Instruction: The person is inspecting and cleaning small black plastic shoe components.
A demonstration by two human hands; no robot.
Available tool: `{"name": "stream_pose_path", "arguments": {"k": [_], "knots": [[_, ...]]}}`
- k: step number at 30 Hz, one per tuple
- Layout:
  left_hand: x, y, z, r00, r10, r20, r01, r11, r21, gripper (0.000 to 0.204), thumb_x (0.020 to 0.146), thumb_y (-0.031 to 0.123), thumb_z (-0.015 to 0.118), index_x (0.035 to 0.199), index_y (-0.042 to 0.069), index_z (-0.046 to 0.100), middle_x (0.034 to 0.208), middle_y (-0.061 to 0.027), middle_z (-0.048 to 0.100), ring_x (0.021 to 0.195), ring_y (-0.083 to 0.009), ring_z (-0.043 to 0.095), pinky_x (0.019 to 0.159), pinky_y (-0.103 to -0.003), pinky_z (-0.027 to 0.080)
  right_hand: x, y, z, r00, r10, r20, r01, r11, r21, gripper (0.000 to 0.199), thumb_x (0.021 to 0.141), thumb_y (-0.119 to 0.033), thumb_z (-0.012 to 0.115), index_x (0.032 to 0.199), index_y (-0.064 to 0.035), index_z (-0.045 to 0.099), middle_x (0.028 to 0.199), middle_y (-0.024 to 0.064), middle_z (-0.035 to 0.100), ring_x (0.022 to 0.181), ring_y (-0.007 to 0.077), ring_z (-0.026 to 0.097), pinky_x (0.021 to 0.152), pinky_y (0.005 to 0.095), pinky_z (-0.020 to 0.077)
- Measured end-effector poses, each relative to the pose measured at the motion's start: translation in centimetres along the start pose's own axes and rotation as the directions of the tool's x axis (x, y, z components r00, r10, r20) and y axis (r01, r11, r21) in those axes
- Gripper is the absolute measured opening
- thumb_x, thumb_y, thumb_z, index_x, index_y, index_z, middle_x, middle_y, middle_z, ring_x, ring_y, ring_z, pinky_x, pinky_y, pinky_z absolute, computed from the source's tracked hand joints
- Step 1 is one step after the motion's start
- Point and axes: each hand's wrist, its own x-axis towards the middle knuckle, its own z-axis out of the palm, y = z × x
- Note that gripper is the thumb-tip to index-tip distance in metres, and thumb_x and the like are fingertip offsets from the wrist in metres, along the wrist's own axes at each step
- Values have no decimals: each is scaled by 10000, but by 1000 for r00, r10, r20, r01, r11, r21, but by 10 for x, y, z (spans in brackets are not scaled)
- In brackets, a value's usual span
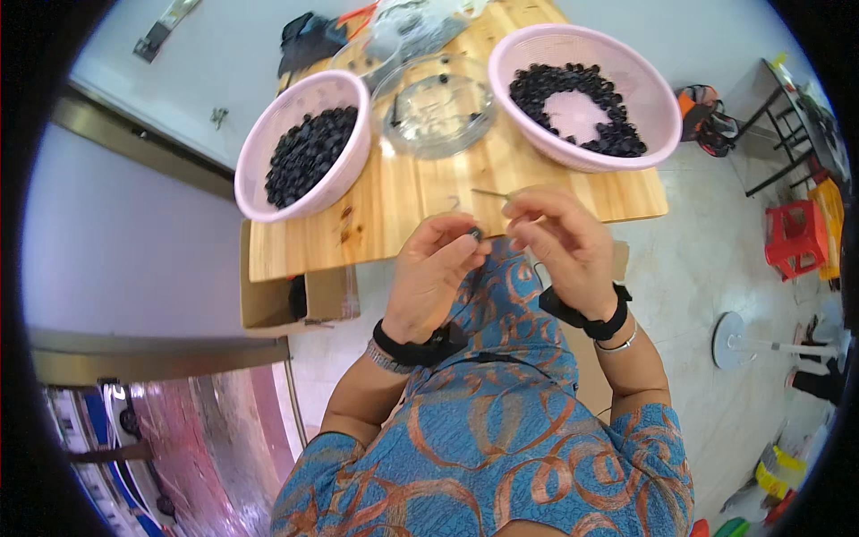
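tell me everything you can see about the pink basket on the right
The pink basket is round, pale pink and looks like plastic, with a broad smooth rim and fine openings in its wall. It stands upright on the wooden table, near the table's right edge, its rim reaching past that edge in this view. Many small black pieces lie inside in a rough ring, leaving a bare patch of the bottom showing. The right hand is near but not touching it.
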Motion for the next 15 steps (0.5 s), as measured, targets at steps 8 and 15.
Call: {"name": "stream_pose_path", "arguments": {"k": [8,15], "knots": [[2,-10,-9,997,-79,1,79,997,21,213,857,-6,509,1063,18,554,1013,-113,590,852,-133,590,720,-208,505,90,-37,-130,990,-31,140,140,434,-890,127,784,-88,543,850,6,596,778,141,597,735,283,575,664,348,449],[4,-18,-8,989,-140,43,140,990,9,242,842,-14,530,1081,14,549,1025,-108,590,874,-136,589,741,-216,507,158,19,-179,768,607,203,-4,322,-947,149,709,-140,593,764,-3,619,681,113,609,640,253,586,593,341,452]]}}
